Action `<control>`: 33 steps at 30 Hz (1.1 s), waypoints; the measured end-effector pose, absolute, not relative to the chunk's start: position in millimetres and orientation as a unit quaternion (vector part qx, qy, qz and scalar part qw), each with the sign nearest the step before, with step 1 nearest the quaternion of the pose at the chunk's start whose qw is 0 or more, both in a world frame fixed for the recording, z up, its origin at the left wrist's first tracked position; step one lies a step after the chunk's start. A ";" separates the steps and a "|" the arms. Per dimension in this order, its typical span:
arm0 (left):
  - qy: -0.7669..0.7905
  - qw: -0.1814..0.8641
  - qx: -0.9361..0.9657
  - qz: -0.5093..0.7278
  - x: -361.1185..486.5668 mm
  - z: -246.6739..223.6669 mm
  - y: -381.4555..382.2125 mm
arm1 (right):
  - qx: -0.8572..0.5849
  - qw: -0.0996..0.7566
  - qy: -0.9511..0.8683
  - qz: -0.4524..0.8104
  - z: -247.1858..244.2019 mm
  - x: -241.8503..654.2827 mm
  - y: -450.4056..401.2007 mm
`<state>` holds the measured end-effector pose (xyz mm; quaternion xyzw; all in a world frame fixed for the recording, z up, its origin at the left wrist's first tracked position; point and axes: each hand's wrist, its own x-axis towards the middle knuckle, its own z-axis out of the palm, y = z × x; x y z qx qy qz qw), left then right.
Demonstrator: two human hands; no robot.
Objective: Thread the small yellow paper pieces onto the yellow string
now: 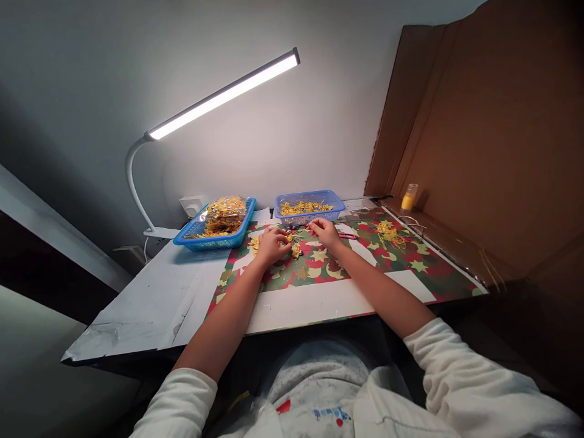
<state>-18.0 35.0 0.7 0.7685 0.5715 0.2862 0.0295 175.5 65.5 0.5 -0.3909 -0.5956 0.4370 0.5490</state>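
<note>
Both hands are over the patterned mat (319, 258) on the table. My left hand (272, 244) has curled fingers over small yellow pieces (296, 250); whether it grips one is hidden. Slightly to the right, my right hand (325, 233) has its thumb and fingertips pinched together; what they hold is too small to name. Thin stems lie between the hands. Just beyond them stands a blue-violet basket (310, 214) of yellow pieces. A pink-handled tool (347, 235) lies right beside my right hand.
A blue basket (210, 243) with yellow-orange pieces and a clear bag stands at left, by a lit lamp (223, 95). Yellow strands (390, 236) lie on the mat at right. Behind them are a yellow-filled bottle (409, 198) and a cardboard wall (493, 134).
</note>
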 end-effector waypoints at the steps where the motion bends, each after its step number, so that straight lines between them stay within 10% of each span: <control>1: 0.566 0.033 0.773 0.285 -18.2 0.3 35.3 | -0.397 0.550 -0.593 0.433 0.3 176.1 66.0; 23: 0.544 0.095 0.790 0.267 -17.1 -2.6 37.6 | -0.481 0.551 -0.596 0.332 -16.4 187.3 87.6; 33: 0.532 0.098 0.791 0.285 -17.7 -5.5 38.6 | -0.555 0.396 -0.721 0.124 -13.8 194.4 77.6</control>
